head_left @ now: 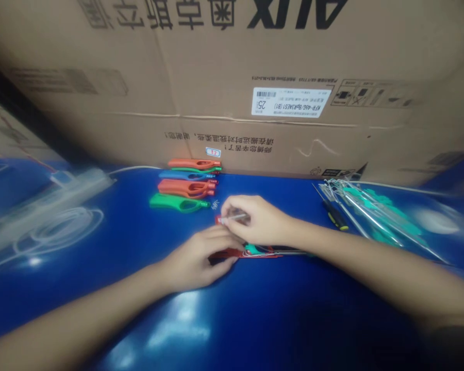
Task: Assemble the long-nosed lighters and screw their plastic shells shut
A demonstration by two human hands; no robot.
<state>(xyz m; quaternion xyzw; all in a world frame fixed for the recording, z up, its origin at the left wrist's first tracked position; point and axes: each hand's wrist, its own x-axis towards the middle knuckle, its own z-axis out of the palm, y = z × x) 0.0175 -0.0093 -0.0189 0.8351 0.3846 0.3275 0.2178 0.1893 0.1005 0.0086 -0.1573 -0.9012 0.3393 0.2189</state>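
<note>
My left hand (201, 253) is curled with fingers and thumb round a red plastic handle piece (261, 255) low over the blue table; the fingers hide part of it. Against that piece lie a green plastic part (252, 250) and thin white wires. Just above, my right hand (265, 219) pinches a thin pale rod (237, 217) between thumb and fingers. A small red part (217, 220) shows at its fingertips, too blurred to make out fully. Close by lie several tiny silvery pieces (215, 204).
Orange, green and blue handles (187, 188) are lined up at the back. To the right are a black-and-yellow screwdriver (335, 215) and metal rods with green parts (379, 211). A large cardboard box (201, 93) stands behind; a white cable (67, 226) lies left.
</note>
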